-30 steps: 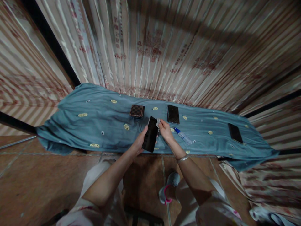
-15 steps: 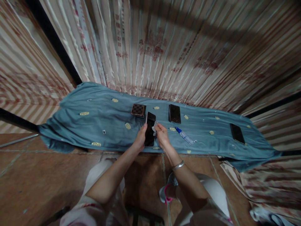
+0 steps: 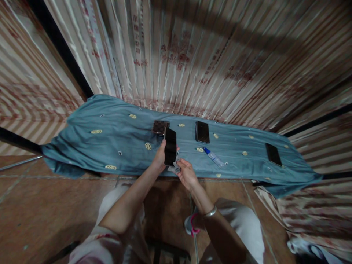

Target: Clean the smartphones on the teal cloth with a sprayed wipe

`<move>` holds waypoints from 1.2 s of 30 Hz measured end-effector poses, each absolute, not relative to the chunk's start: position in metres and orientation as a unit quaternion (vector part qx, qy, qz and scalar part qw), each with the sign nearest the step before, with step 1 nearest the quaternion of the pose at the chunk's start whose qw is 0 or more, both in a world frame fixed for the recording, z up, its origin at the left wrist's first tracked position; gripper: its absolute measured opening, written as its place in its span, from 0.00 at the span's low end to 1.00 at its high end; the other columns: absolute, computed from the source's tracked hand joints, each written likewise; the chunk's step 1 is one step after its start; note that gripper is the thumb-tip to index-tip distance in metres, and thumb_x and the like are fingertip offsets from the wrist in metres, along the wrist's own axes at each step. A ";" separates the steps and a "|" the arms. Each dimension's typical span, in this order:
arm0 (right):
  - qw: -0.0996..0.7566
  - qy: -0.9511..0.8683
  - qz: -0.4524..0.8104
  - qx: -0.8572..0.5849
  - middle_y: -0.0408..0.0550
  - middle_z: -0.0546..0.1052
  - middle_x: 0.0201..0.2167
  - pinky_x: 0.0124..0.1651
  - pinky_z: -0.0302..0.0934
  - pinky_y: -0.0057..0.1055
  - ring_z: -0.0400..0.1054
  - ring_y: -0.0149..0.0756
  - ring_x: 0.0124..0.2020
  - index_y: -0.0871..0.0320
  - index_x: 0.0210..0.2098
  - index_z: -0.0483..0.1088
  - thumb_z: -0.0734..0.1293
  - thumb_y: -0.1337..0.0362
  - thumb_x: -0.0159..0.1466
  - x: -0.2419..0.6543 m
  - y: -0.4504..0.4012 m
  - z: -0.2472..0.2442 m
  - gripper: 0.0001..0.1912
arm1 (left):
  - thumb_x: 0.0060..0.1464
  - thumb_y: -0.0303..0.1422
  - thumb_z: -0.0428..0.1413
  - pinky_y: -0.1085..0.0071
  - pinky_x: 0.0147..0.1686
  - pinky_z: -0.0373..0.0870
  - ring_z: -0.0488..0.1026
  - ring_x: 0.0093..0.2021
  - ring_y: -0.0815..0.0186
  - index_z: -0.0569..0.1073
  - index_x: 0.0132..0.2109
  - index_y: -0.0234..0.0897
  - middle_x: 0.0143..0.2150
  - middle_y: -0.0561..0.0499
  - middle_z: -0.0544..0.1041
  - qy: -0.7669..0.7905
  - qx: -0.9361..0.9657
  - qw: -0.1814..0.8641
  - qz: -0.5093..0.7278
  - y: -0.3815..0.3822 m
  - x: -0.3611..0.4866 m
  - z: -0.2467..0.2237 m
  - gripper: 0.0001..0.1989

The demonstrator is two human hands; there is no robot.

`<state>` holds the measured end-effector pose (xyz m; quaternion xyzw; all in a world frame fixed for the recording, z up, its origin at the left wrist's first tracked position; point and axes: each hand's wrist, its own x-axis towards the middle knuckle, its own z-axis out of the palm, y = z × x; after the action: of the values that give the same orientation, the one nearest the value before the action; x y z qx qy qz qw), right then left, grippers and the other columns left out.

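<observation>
Smartphone (image 3: 171,146), dark screen up, is clamped along its long edges by the left hand (image 3: 158,158), thumb on the near-left side and fingertips curled round the opposite one, above the teal patterned cloth (image 3: 123,134). At the phone's 6 o'clock end, the right hand (image 3: 187,173) pinches a crumpled pale wipe (image 3: 173,167) between thumb and fingers, right by the lower corner. That edge grip looks narrow: a firm push at the corner could twist the phone towards 11 o'clock, where a brown case (image 3: 158,127), blurred in view, lies just beyond it, or tip it out of the fingers. If the wipe is damp, the glass could turn slippery; its loose folds could also bunch and snag on the corner. A clear blue-capped bottle (image 3: 214,157) lies on its side between 3 and 4 o'clock, cap towards 10, and might roll if the cloth were tugged. A black phone (image 3: 202,132) rests at 2 o'clock, and another flat black phone (image 3: 273,154) well apart at 3.
</observation>
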<state>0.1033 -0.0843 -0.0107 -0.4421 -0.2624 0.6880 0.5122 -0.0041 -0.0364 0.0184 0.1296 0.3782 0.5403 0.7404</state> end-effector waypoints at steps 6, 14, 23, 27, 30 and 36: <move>0.521 -0.221 0.692 -0.448 0.41 0.77 0.23 0.37 0.72 0.34 0.72 0.32 0.26 0.59 0.30 0.73 0.72 0.70 0.51 0.120 -0.077 -0.009 0.07 | 0.58 0.39 0.52 0.69 0.35 0.73 0.78 0.36 0.62 0.71 0.54 0.33 0.36 0.46 0.80 0.329 0.159 0.754 0.546 -0.038 -0.006 0.023 0.21; 0.538 -0.137 0.712 -0.430 0.41 0.79 0.26 0.36 0.72 0.33 0.73 0.31 0.26 0.57 0.28 0.71 0.69 0.74 0.54 0.135 -0.069 -0.015 0.06 | 0.44 0.31 0.64 0.70 0.36 0.69 0.76 0.34 0.66 0.56 0.66 0.46 0.33 0.53 0.79 0.307 0.232 0.747 0.542 -0.038 -0.010 0.027 0.43; 0.510 -0.041 0.763 -0.395 0.45 0.79 0.27 0.42 0.72 0.36 0.74 0.32 0.30 0.58 0.29 0.71 0.62 0.73 0.61 0.123 -0.078 -0.033 0.08 | 0.37 0.27 0.67 0.71 0.42 0.68 0.75 0.39 0.67 0.58 0.65 0.48 0.35 0.55 0.77 0.324 0.246 0.715 0.569 -0.039 -0.009 0.026 0.48; 0.500 -0.049 0.783 -0.366 0.44 0.78 0.29 0.44 0.71 0.38 0.74 0.33 0.32 0.57 0.29 0.71 0.62 0.74 0.61 0.118 -0.086 -0.031 0.08 | 0.37 0.24 0.67 0.73 0.46 0.67 0.74 0.42 0.69 0.60 0.64 0.47 0.39 0.54 0.77 0.323 0.260 0.699 0.583 -0.038 -0.008 0.023 0.47; 0.488 -0.055 0.797 -0.352 0.44 0.79 0.30 0.44 0.71 0.36 0.74 0.32 0.34 0.57 0.30 0.71 0.61 0.74 0.61 0.117 -0.092 -0.026 0.09 | 0.37 0.24 0.67 0.72 0.49 0.67 0.73 0.44 0.69 0.61 0.64 0.48 0.43 0.52 0.77 0.323 0.266 0.695 0.585 -0.038 -0.008 0.022 0.46; 0.465 -0.006 0.814 -0.348 0.45 0.79 0.32 0.45 0.70 0.30 0.74 0.28 0.33 0.59 0.31 0.72 0.58 0.74 0.64 0.118 -0.103 -0.009 0.12 | 0.38 0.26 0.67 0.71 0.49 0.68 0.74 0.46 0.68 0.62 0.63 0.50 0.43 0.53 0.77 0.347 0.272 0.685 0.580 -0.038 -0.007 0.023 0.44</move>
<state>0.1182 -0.1032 -0.0095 -0.3479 -0.0064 0.8139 0.4653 -0.0070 -0.0382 0.0226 0.2723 0.3471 0.5799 0.6849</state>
